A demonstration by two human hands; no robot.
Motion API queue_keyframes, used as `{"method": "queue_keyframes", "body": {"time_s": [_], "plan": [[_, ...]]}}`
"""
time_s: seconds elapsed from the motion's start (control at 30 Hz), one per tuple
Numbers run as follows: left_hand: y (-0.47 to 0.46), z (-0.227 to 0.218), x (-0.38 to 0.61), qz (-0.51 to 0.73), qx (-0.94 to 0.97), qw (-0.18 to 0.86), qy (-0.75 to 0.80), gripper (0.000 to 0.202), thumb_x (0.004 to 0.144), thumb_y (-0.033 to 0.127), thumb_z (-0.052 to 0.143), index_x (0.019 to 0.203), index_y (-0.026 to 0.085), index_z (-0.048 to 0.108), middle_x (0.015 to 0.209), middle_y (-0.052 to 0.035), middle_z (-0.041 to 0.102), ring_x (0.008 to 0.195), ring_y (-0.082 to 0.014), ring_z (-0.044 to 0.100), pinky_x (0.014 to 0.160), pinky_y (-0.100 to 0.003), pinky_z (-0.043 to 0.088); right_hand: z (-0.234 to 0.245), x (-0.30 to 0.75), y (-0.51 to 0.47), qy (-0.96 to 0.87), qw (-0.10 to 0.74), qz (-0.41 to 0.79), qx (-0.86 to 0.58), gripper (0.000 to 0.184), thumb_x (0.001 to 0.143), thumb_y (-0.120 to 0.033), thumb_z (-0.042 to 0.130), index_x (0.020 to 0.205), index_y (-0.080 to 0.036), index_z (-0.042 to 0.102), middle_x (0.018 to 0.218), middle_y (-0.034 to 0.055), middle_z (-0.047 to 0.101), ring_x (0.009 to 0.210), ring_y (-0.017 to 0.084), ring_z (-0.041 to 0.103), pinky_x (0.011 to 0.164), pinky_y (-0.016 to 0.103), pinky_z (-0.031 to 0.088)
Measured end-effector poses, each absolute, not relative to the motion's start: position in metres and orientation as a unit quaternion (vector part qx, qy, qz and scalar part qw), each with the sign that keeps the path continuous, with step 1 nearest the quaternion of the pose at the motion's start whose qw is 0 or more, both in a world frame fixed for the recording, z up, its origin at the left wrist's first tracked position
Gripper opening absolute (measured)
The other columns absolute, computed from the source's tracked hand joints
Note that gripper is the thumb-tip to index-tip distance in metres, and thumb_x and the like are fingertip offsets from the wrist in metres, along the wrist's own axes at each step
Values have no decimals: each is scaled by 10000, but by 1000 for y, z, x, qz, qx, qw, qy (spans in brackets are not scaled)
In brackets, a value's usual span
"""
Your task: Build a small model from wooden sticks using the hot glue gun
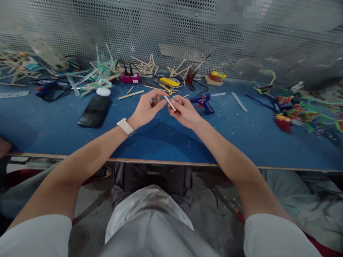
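Observation:
Both my hands meet above the middle of the blue table (166, 139). My right hand (183, 111) is closed on a short pale wooden stick (169, 102) that slants up to the left. My left hand (147, 109), with a white watch band at the wrist, pinches its thumb and fingers together at the stick's upper end. A blue glue gun (202, 101) lies on the table just right of my right hand.
A black phone (94, 111) lies left of my hands. Loose sticks, stick frames, a pink power strip (130, 77) and a yellow tool (169, 82) line the back by the mesh wall. Coloured pipe cleaners (297, 112) pile at the right.

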State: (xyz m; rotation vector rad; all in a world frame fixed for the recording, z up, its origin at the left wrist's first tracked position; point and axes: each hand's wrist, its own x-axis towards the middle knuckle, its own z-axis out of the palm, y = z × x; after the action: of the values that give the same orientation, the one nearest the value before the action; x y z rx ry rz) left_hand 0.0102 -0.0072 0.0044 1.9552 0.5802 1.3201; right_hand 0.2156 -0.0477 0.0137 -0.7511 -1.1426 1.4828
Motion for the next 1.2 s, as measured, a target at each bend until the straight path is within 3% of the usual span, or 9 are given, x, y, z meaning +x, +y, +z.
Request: {"method": "queue_keyframes", "body": {"time_s": [0.3,0.43,0.7,0.87,1.03,1.2], "plan": [[-6,5,10,515,731,367,256,431,1043,628,893,979,213,797,820,-43,729,696,-137,589,612,-259,455,12,220,-43,-526,559,540,-344,719,744,-863,1000,863,-257,631,740,-54,752,538,87,643,474,221,527],[-6,6,11,514,719,381,270,436,1022,627,915,943,210,811,782,-30,727,665,-127,552,599,-263,426,12,218,-47,-584,563,454,-368,659,741,-823,1027,841,-243,731,715,-34,761,529,91,643,471,231,522],[-8,8,11,511,714,401,261,542,1021,734,858,916,202,838,731,-7,663,639,-112,476,600,-277,396,11,215,-47,-582,581,421,-383,665,738,-842,1012,842,-236,759,687,-38,737,512,82,611,445,226,488],[-7,6,11,508,722,392,259,557,1009,756,860,910,209,842,753,-20,687,620,-111,458,581,-280,384,13,216,-50,-577,575,434,-384,557,795,-747,1036,866,-254,787,706,-36,733,546,82,611,456,217,481],[-3,3,10,513,733,361,262,465,1002,677,901,942,219,852,770,-31,712,652,-128,508,606,-280,410,16,216,-54,-553,569,464,-395,467,788,-586,1095,858,-266,762,744,-37,723,594,89,608,478,220,474],[-3,4,9,506,750,334,265,356,1032,555,900,931,218,838,706,-7,643,622,-121,462,582,-279,376,13,215,-54,-588,553,426,-408,499,797,-699,1049,883,-280,793,766,-12,724,622,130,605,508,270,496]]}}
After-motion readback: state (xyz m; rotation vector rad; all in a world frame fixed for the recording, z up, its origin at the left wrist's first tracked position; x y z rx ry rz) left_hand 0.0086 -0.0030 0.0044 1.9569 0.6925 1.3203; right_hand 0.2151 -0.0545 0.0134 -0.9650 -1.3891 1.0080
